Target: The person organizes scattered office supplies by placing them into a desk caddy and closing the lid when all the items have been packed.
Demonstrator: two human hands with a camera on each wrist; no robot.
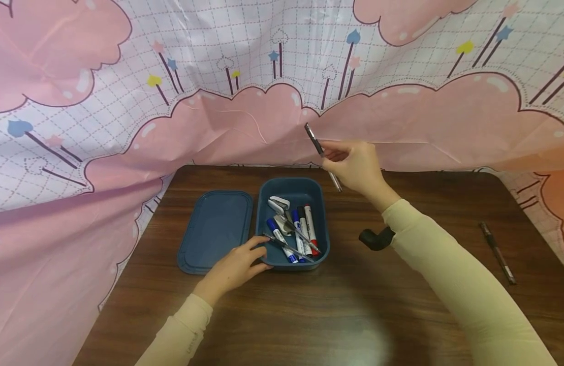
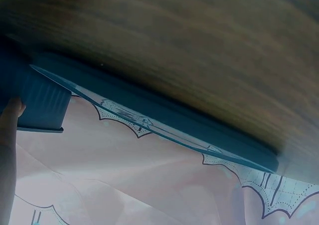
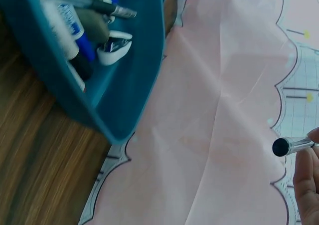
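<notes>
**Pen held high over a crowded box**

While the left hand [image 1: 238, 267] is resting on the table [image 1: 309, 315] at the near-left corner of the blue box [image 1: 294, 223], its fingers are lying fairly straight against the box wall, touching rather than clasping it. That light contact is probably the first weak spot: a knock on the box could slide it, since nothing is gripping it.

Inside the box, markers [image 1: 305, 229], a thin pen [image 1: 288, 246] and a white stapler-like item [image 1: 278, 204] are lying crossed over one another. A further pen dropped in at a slant could catch on them and tip over the rim.

Just left of the box, the lid [image 1: 215, 230] is lying flat, touching or nearly touching it, so room on that side is tight. A black curved piece [image 1: 376, 238] is sitting right of the box under the right forearm, where a lowering sleeve could sweep it. Another pen [image 1: 497, 251] is lying well apart near the table's right edge.

Farther back, the right hand [image 1: 355, 165] is pinching a silver-and-black pen [image 1: 322, 155] between curled fingertips, raised above the box's far-right corner. The grip sits mid-shaft, so the pen could pivot. Behind it the pink backdrop [image 1: 245, 127] is hanging close, limiting any reach beyond.
</notes>
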